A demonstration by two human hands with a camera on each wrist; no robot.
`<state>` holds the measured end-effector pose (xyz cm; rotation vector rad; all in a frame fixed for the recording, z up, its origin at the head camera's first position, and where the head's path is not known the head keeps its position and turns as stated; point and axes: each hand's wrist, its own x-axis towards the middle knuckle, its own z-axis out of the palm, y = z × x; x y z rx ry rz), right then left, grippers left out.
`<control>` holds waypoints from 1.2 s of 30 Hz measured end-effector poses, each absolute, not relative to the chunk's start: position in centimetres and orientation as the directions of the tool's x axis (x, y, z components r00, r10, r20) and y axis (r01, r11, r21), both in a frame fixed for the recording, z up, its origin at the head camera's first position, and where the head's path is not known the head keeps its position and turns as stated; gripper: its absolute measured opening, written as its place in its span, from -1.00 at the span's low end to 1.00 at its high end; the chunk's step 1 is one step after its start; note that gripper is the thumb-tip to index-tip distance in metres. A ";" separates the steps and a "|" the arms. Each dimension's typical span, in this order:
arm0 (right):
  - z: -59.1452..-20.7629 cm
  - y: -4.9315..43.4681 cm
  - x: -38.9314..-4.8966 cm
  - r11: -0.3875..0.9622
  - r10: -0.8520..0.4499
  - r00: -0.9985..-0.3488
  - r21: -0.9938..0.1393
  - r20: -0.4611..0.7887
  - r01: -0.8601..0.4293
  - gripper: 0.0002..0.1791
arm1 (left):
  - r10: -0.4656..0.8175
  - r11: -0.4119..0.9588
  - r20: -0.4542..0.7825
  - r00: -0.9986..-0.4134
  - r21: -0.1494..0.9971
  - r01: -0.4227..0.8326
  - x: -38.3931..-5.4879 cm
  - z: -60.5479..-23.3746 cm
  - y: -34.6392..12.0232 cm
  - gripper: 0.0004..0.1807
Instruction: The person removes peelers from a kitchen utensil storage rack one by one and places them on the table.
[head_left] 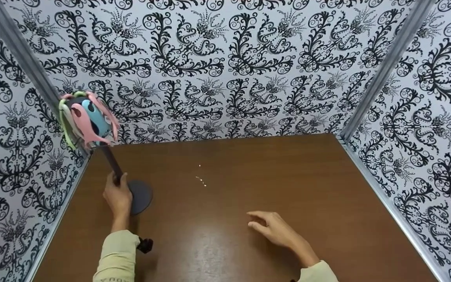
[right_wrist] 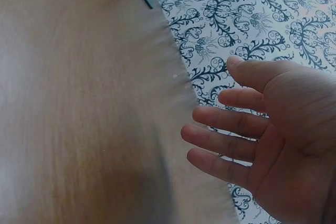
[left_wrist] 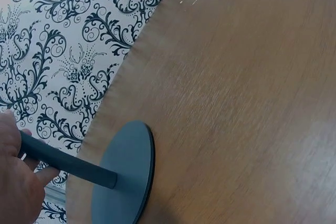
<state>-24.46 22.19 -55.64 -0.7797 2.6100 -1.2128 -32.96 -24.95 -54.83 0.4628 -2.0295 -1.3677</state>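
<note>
gripping the dark stand (head_left: 112, 161) at left is the left hand (head_left: 118, 196). nearer, at right, the right hand (head_left: 277, 230) has loosely parted fingers.

Left hand (head_left: 119, 197) is gripping dark round-based stand (head_left: 111, 159) carrying pastel cutout pieces (head_left: 86, 124), while right hand (head_left: 278, 231) is hovering over brown table (head_left: 249, 168).

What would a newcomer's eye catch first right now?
Pink, green and blue strips topping a dark, round-based stand, tilted in the left hand's grip at the left of the brown table. Then black-and-white scroll-patterned walls behind and beside it. The right hand's grip hovers empty, right of centre.
</note>
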 end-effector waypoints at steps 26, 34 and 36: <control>-52.3 22.7 -24.7 0.476 -0.471 -0.861 -0.768 0.189 -0.429 -0.56 | -0.436 0.528 0.498 -0.749 0.816 0.236 -31.4 -55.4 -21.7 -0.73; -51.2 23.3 -24.7 0.453 -0.483 -0.847 -0.764 0.222 -0.459 -0.59 | -0.376 0.567 0.548 -0.748 0.774 0.281 -30.4 -55.3 -20.4 -0.77; -50.9 23.5 -24.8 0.452 -0.480 -0.844 -0.757 0.239 -0.472 -0.60 | -0.372 0.571 0.548 -0.749 0.771 0.281 -30.3 -55.4 -20.1 -0.77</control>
